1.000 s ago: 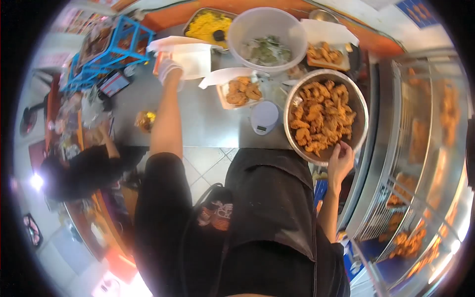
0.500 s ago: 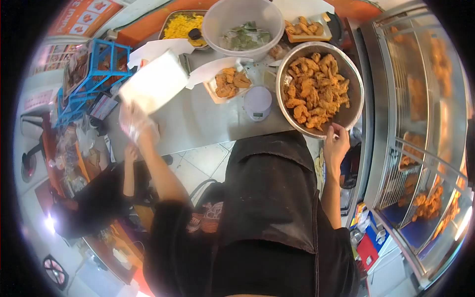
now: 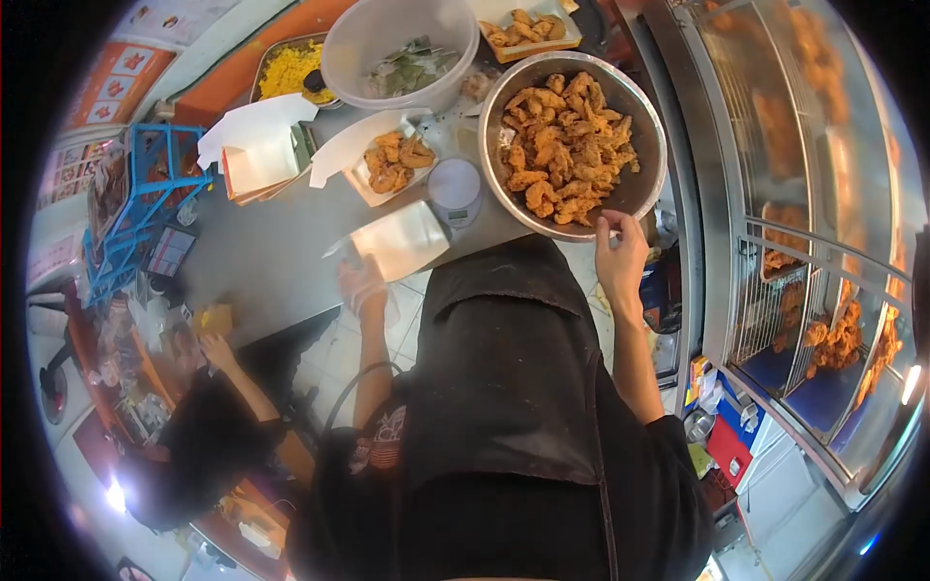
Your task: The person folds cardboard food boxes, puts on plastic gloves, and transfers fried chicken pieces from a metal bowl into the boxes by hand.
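My left hand (image 3: 363, 289), in a clear plastic glove, grips an open white paper box (image 3: 399, 240) at its left end, over the counter's front edge. Nothing shows inside the box. My right hand (image 3: 620, 254) has its fingers closed on the near rim of a large steel bowl (image 3: 654, 179) full of fried chicken pieces (image 3: 567, 145). Between the two hands lies a small round scale (image 3: 453, 188). Behind the held box, another paper box (image 3: 339, 155) holds several fried chicken pieces (image 3: 394, 162). A stack of empty paper boxes (image 3: 260, 160) is at the left.
A clear tub (image 3: 334, 58) with leafy contents and a tray of yellow food (image 3: 291, 74) stand at the back. Another box of chicken (image 3: 528, 37) is behind the bowl. A glass cabinet (image 3: 736, 237) lines the right. A co-worker's hand (image 3: 218, 351) is at the lower left.
My left hand has taken a paper box from the stack and carried it right, toward the scale and bowl. My right hand stays at the bowl's rim. The camera view has shifted.
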`<state>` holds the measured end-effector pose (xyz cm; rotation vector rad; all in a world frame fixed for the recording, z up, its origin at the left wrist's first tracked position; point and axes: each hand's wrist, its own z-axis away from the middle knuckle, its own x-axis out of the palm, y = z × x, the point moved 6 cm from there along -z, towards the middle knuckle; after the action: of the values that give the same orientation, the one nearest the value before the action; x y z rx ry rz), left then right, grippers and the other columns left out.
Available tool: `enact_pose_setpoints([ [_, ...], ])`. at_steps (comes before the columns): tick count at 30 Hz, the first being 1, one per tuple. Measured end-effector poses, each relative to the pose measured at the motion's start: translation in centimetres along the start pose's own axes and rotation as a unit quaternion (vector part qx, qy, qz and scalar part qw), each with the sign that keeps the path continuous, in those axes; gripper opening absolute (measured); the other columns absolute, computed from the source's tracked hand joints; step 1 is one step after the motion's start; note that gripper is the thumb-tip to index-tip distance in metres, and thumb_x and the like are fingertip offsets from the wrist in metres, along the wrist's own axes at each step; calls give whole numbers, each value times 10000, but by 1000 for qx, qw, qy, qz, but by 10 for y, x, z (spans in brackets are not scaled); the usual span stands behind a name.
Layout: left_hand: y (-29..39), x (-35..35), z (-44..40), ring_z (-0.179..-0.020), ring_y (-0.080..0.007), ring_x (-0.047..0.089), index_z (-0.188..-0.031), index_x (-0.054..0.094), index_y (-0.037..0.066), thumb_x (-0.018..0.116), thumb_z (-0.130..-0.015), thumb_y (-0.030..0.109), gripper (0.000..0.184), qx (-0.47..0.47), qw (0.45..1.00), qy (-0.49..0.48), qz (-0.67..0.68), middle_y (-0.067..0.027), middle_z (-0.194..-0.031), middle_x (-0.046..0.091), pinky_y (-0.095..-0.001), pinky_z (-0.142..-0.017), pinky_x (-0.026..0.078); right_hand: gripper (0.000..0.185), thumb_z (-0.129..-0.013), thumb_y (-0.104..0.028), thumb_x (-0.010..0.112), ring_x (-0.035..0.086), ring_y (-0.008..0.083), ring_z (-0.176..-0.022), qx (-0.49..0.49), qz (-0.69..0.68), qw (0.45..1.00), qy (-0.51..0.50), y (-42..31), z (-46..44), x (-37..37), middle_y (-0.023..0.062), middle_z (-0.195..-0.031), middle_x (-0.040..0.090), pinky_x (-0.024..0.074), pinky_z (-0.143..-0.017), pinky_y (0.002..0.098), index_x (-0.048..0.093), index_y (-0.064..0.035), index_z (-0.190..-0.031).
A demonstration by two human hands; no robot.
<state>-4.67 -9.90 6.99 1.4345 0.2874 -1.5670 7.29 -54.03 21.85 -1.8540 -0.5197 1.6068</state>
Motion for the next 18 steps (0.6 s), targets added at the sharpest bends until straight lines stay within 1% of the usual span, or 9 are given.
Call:
enact_pose_setpoints([
  [2, 61, -43, 24, -1013, -406, 620, -1179, 632, 20, 663, -883, 254, 379, 128, 976, 171, -32, -202, -1074, 662, -470, -911, 494, 122, -921, -73, 672, 669, 300, -825, 1, -6, 1000, 13, 8, 6, -9, 162, -892, 677, 522, -765, 390, 688, 24, -992],
  [5, 184, -14, 65, -1066, -384, 601, -1180, 624, 16, 731, -839, 200, 401, 325, 933, 29, 155, -180, -1098, 640, -473, -958, 495, 111, -936, -72, 667, 677, 253, -812, 46, -33, 998, 37, 25, 11, -22, 154, -897, 687, 534, -758, 360, 700, 18, -993],
  [6, 236, -2, 81, -1094, -393, 600, -1240, 586, 14, 733, -837, 197, 466, 482, 867, 6, 122, -184, -1156, 628, -480, -965, 493, 111, -936, -72, 667, 677, 253, -812, 43, -39, 998, 29, 29, 8, -22, 154, -897, 687, 534, -758, 360, 700, 18, -993],
  [8, 313, 45, 92, -1235, -411, 545, -1478, 318, 26, 746, -828, 239, 807, 509, 822, -254, 5, -291, -1292, 554, -468, -1034, 464, 119, -940, -77, 667, 682, 254, -817, 62, -35, 997, 10, 39, 7, -24, 152, -917, 699, 538, -766, 351, 704, 16, -1004],
  [9, 335, 65, 97, -1215, -406, 561, -1495, 261, 28, 762, -809, 240, 876, 470, 829, -289, -92, -310, -1282, 551, -453, -1022, 475, 129, -943, -83, 668, 684, 249, -812, 63, -38, 997, 5, 41, 4, -25, 152, -920, 706, 539, -762, 349, 704, 18, -1013],
  [10, 345, 83, 93, -1215, -406, 561, -1495, 261, 28, 762, -809, 240, 876, 468, 830, -286, -96, -310, -1282, 551, -453, -1022, 475, 129, -943, -83, 668, 684, 249, -812, 62, -44, 997, 3, 42, 0, -27, 152, -920, 706, 539, -762, 349, 704, 18, -1013],
  [13, 363, 120, 89, -1186, -396, 585, -1479, 318, 6, 750, -803, 185, 822, 546, 753, -246, -272, -306, -1279, 558, -441, -996, 490, 134, -947, -89, 665, 688, 250, -803, 54, -49, 997, 3, 50, -9, -35, 151, -922, 711, 542, -759, 353, 703, 21, -1013],
  [15, 372, 130, 78, -1153, -394, 602, -1456, 404, 16, 703, -812, 99, 716, 483, 755, -353, -268, -277, -1268, 565, -444, -984, 496, 143, -951, -95, 661, 695, 251, -809, 55, -51, 997, 5, 59, -15, -37, 152, -934, 714, 547, -763, 358, 701, 23, -1021],
  [18, 363, 136, 70, -1150, -390, 603, -1369, 541, 57, 640, -819, 13, 560, 549, 760, -295, -184, -245, -1240, 576, -452, -975, 498, 149, -955, -101, 659, 701, 252, -819, 78, -63, 995, -2, 73, -22, -36, 152, -945, 716, 549, -771, 360, 701, 22, -1027],
])
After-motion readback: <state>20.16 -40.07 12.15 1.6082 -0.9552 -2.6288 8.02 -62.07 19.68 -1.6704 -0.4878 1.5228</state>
